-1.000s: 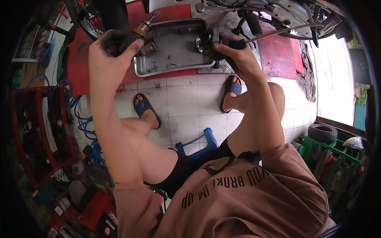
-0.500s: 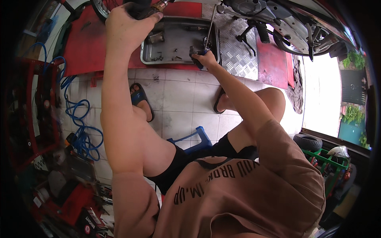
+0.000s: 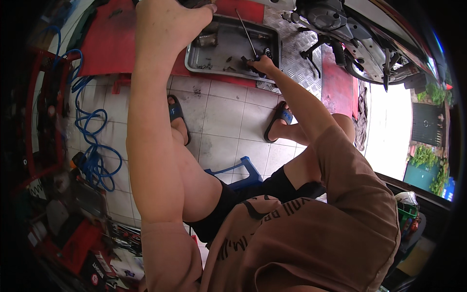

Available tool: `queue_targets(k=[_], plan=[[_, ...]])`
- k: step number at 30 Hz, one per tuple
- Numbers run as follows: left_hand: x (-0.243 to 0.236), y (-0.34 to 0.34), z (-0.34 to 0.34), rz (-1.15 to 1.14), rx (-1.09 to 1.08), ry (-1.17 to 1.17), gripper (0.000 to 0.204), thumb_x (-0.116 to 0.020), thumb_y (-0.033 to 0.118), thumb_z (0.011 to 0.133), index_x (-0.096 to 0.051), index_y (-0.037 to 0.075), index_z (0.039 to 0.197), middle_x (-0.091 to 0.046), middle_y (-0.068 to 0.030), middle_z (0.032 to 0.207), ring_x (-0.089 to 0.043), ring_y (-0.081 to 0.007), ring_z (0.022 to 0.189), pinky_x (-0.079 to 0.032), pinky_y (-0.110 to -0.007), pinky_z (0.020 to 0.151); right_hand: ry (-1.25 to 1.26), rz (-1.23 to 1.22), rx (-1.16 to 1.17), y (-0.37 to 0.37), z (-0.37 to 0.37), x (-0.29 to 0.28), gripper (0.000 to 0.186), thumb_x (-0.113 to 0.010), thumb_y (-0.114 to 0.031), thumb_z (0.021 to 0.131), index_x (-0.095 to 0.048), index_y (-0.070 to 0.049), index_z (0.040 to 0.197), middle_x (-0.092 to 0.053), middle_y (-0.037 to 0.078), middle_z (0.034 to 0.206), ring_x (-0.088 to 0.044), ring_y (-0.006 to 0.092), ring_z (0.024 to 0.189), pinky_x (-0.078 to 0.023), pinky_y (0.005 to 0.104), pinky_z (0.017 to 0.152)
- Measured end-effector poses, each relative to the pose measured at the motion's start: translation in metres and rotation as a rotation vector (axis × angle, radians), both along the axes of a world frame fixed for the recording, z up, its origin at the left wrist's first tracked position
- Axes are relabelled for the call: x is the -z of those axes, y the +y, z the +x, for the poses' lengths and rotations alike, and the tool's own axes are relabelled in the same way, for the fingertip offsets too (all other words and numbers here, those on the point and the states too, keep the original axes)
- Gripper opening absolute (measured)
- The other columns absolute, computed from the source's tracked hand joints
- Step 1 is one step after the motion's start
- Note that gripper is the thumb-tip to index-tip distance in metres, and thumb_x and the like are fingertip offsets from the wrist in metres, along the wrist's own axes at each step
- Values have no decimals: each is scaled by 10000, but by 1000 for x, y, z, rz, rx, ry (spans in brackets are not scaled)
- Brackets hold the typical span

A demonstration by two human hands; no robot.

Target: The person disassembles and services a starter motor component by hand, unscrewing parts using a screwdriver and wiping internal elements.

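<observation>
My left hand (image 3: 177, 19) is raised at the top edge, closed around a dark metal part (image 3: 198, 3) that the edge of the picture mostly cuts off. Over the right side of a shallow metal tray (image 3: 188, 61), my right hand (image 3: 264, 65) grips a dark blow gun with a long thin nozzle (image 3: 246, 31). The nozzle slants up and to the left, toward the far rim. A metal cylinder-shaped part (image 3: 209, 40) lies in the tray at the left, with small loose pieces (image 3: 205, 66) near the front rim.
The tray rests on a red platform (image 3: 109, 48) beside a diamond-plate metal sheet (image 3: 311, 82). A motorcycle (image 3: 360, 44) stands at the upper right. Coiled blue hose (image 3: 99, 168) lies on the tiled floor at left. A blue stool (image 3: 248, 173) is under me.
The view has shifted, so the tray sits farther right. My left hand and its part have gone farther past the top edge. The nozzle, nearly upright before, now tilts left.
</observation>
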State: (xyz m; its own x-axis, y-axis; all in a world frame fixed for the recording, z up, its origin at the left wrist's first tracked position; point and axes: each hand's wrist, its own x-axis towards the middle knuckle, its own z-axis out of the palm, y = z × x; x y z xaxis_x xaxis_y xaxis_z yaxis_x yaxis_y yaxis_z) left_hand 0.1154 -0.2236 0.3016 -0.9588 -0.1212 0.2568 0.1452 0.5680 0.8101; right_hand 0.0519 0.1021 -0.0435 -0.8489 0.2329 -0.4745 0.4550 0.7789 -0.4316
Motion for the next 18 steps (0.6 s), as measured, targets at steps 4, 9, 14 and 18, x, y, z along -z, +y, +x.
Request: queue_targets(k=[4,9,14,18], plan=[[5,1,10,-34,-22,129,265,-790,131,637,-671,-67,766,-681,-183,711,-681,-255,675,-520,-360,659,5,22,17,-12,1,-5,686,-699,-578,721,-684,81,912,-683,233,941,-681,300,933,-536,362,780],[5,-11,2,15,-15,-2,270,-795,134,635,-669,-68,761,-680,-180,702,-681,-252,665,-521,-356,654,-11,130,11,-18,2,-22,724,-654,-611,747,-664,64,1009,-652,253,1062,-645,339,1028,-520,405,862],[0,-3,4,-55,-46,-59,260,-796,140,637,-680,-54,766,-685,-176,710,-681,-261,663,-524,-358,659,34,342,-37,11,11,-19,690,-645,-609,757,-658,2,1076,-647,222,1106,-622,356,1062,-504,431,900],[29,-16,-15,-196,125,-36,342,-800,295,696,-711,20,879,-698,-94,759,-645,-180,704,-501,-327,689,146,457,-121,33,23,-25,617,-669,-557,752,-672,0,1017,-668,239,986,-645,382,970,-511,445,861]])
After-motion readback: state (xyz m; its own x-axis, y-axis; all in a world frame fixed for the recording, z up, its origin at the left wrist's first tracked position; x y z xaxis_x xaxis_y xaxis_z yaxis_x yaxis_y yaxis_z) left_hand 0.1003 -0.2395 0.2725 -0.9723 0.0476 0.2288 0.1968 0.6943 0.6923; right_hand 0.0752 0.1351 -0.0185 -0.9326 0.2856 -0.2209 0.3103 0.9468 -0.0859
